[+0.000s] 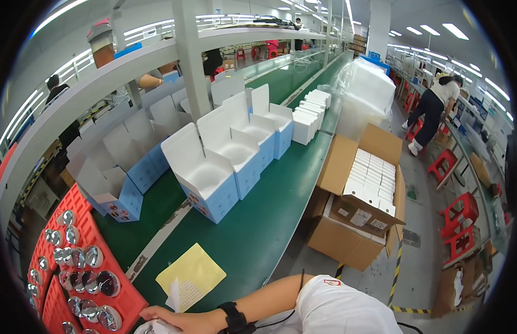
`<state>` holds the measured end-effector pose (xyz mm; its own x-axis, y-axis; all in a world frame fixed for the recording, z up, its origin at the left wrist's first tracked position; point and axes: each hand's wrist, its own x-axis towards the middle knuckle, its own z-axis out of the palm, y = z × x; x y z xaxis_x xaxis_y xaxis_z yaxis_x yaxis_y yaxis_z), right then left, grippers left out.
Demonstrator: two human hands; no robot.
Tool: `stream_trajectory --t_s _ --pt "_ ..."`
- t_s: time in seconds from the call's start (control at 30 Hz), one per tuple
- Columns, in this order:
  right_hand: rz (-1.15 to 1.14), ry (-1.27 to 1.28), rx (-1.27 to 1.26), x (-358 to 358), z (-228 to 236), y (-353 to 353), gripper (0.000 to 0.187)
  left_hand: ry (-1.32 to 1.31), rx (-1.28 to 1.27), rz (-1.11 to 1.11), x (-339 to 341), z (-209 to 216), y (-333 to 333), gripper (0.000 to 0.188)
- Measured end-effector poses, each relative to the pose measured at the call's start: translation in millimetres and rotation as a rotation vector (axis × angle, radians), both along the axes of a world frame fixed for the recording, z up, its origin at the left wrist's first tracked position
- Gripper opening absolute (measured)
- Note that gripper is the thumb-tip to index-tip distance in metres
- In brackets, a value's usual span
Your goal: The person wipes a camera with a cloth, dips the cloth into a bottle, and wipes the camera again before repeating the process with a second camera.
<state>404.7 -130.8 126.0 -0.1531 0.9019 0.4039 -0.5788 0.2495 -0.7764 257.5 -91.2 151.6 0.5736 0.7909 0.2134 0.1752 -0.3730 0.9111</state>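
Note:
My right hand (172, 319), with a black strap on its wrist, is at the lower edge, its fingers curled around a white, shiny round piece (145, 328) that is mostly cut off by the frame. My left hand does not show. Beside the right hand, a red ribbed tray (122, 286) carries several round pieces with mirror-like domes (93, 256). On the green bench lies a yellow sheet (205, 267) with a small white dotted sheet (188, 294) over its lower corner. Farther off stand several open blue-and-white boxes (214, 195), their lids raised.
Small white cartons (308, 123) stand in rows farther along the green bench (258, 234). To its right, a cardboard box (400, 192) full of white cartons rests on another box. A shelf post (190, 61) rises at the bench. Red stools (459, 214) and a person (434, 103) are far right.

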Motion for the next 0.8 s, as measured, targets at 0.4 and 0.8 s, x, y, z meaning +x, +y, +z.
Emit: stream_trajectory --t_s 0.4,0.8 --pt "0.035 -0.225 0.113 67.4 30.2 -106.7 0.097 -0.049 0.274 -0.575 143.3 -2.9 -109.4 0.058" --pt "0.220 -0.140 0.264 24.5 44.6 -88.5 0.089 -0.022 0.601 -0.574 110.8 21.9 -85.8 0.058"
